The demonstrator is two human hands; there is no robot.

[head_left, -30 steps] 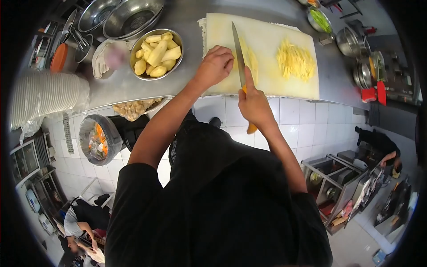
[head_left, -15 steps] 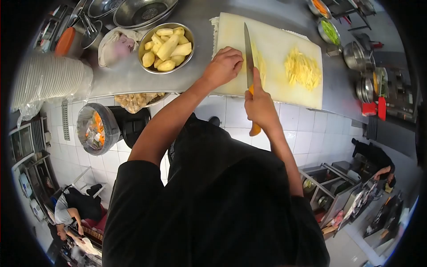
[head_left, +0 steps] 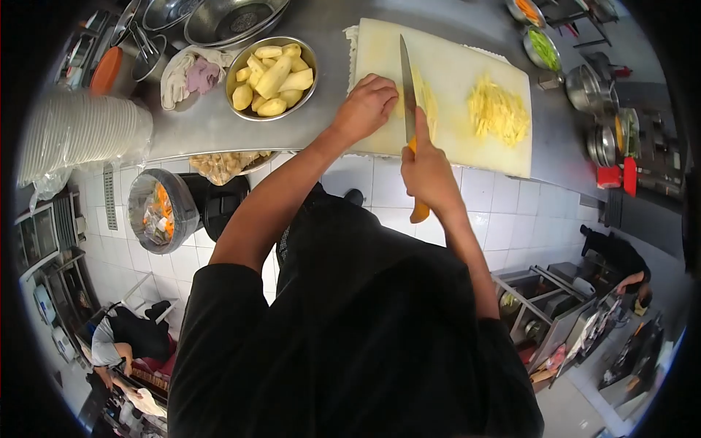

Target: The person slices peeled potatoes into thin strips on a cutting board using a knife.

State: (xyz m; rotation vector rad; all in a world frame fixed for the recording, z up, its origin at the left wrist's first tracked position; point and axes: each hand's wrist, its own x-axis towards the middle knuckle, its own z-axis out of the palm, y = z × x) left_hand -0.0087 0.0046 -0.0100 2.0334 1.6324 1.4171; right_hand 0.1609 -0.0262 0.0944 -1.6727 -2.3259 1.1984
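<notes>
My right hand [head_left: 429, 174] grips a kitchen knife [head_left: 407, 80] by its yellow handle, the index finger stretched along the blade. The blade stands over a white cutting board [head_left: 449, 55] and points away from me. Left of it, my left hand [head_left: 369, 108] rests on the board with curled fingers, pressing a potato [head_left: 399, 108] that is mostly hidden under them. Cut potato slivers [head_left: 426, 98] lie just right of the blade. Farther right on the board is a pile of potato strips [head_left: 498, 109].
A steel bowl [head_left: 312, 86] of peeled potatoes stands left of the board, near cloths [head_left: 186, 77] and stacked plastic containers [head_left: 84, 131]. A lined waste bin [head_left: 191, 208] stands below the counter. Bowls of carrot [head_left: 526, 10] and green vegetable [head_left: 542, 48] sit right. Two other people work behind me.
Both hands and the knife keep almost the same place. The view shifts slightly, and a person at lower left has moved an arm.
</notes>
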